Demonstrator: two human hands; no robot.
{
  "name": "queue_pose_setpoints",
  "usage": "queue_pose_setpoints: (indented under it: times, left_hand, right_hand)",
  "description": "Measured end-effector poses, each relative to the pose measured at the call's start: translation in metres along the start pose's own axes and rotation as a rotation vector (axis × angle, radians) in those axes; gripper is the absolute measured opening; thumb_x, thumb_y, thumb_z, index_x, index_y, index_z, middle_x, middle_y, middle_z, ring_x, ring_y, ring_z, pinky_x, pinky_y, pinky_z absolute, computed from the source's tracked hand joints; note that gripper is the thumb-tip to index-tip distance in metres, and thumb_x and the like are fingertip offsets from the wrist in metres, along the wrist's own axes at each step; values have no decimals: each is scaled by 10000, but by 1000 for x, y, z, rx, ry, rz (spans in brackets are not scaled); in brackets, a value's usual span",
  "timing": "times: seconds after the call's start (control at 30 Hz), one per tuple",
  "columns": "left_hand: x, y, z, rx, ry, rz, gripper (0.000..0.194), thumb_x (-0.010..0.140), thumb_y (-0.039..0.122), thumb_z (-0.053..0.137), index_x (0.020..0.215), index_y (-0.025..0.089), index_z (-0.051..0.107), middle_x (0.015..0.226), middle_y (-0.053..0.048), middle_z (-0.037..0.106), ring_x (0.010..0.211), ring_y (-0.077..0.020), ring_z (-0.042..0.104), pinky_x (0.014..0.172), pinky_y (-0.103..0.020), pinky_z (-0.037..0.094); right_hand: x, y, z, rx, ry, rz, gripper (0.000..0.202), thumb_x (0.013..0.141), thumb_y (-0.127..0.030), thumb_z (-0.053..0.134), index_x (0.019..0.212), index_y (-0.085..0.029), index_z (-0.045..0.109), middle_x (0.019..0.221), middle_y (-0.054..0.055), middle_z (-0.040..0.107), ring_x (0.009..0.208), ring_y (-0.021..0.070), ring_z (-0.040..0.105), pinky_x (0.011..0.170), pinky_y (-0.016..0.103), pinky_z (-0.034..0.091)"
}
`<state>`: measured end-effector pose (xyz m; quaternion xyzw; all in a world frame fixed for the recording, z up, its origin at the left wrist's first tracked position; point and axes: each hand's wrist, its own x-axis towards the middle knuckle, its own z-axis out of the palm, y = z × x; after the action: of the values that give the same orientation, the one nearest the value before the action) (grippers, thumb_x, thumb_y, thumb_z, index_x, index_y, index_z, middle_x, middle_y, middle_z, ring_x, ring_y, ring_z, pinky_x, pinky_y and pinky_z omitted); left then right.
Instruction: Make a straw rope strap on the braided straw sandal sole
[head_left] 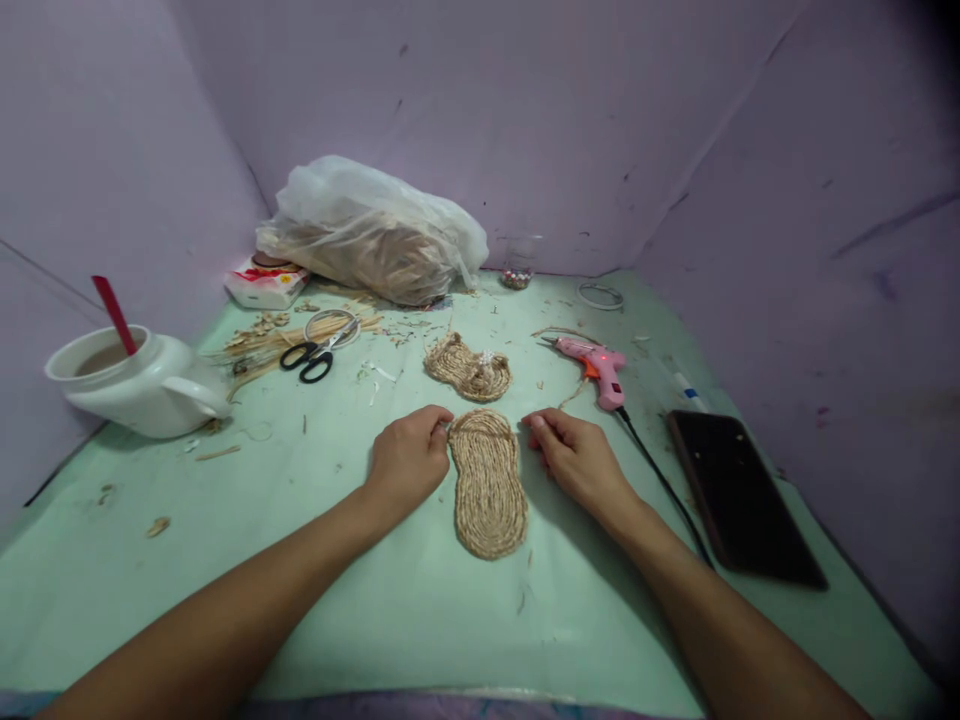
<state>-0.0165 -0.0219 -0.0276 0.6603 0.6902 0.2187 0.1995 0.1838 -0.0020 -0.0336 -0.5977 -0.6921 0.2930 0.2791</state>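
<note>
A coiled rope sole (490, 490) lies flat on the green table, with a thin strand of twine (487, 431) running across its upper end. At the sole's upper left edge, my left hand (411, 458) is closed, fingertips pinching the strand's left end. My right hand (574, 455) is closed too, thumb and forefinger pinched on the strand's other end just right of the sole. Beyond both hands rests a second rope piece (466, 368) with a whitish decoration on it.
A pink glue gun (595, 368) with a black cord and a dark phone (742, 495) lie right. Left are scissors (309, 360), straw-like strips (262, 345) and a white pot (142, 385). Behind are a plastic bag (375, 235), a box (266, 286) and a bead jar (517, 275).
</note>
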Motion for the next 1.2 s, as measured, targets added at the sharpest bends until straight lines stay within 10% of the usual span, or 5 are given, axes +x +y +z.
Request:
queue_pose_setpoints:
  times: [1.2]
  left_hand:
    - [7,-6,4,-144,74,-26,259,792,180,428,962,184,623,728,-27,653,628,-140,573,602,-244,411]
  right_hand:
    - [-1,-4,-1,-105,-40,-82,266,798,-256,412,831,-158,657,736,47,680,649,172,583,607,275,418]
